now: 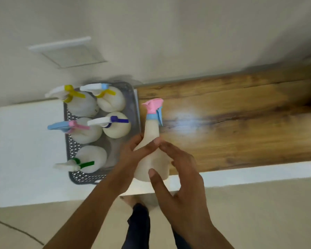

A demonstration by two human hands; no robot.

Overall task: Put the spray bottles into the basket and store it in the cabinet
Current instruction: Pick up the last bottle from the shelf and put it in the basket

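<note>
A grey perforated basket point(133, 108) stands on the white surface and holds several cream spray bottles with coloured triggers, such as the purple-trigger bottle point(117, 129) and the green-trigger bottle point(92, 159). Just right of the basket, a cream bottle with a pink and blue trigger point(152, 139) is upright. My left hand point(133, 155) is wrapped around its left side. My right hand point(178, 169) touches its right side with spread fingers and the thumb on the lower body. The basket's near-right corner is hidden by my left hand.
A wooden board point(241, 123) lies on the white table point(25, 150) to the right of the basket. Behind them runs a pale wall with a white vent plate point(68, 51). Tiled floor and my dark trouser leg point(138, 227) are below.
</note>
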